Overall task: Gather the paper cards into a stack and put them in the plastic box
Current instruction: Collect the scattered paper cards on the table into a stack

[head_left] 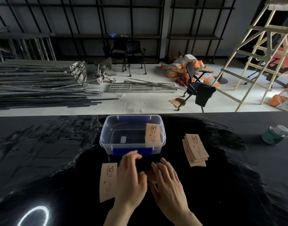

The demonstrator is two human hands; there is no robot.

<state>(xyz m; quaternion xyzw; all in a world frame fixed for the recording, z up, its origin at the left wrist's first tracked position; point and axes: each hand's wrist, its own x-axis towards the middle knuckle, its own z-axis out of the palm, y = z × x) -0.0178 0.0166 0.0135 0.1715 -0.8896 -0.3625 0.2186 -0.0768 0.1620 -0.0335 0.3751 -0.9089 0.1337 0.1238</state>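
A clear plastic box (105, 136) with blue clips stands on the black table; one tan paper card (152, 135) leans inside against its right wall. A fanned pile of cards (195, 150) lies to the box's right. A single card (108, 181) lies flat to the left of my left hand (130, 178). Both hands rest palm-down close together in front of the box. Between them a card (151, 176) shows, mostly hidden under the fingers of my right hand (168, 181). Whether either hand grips that card is unclear.
A green jar with a pale lid (276, 135) stands at the table's right. The glossy black table (42, 152) ends just behind the box. On the floor beyond are metal bars, chairs, orange sacks and a wooden ladder.
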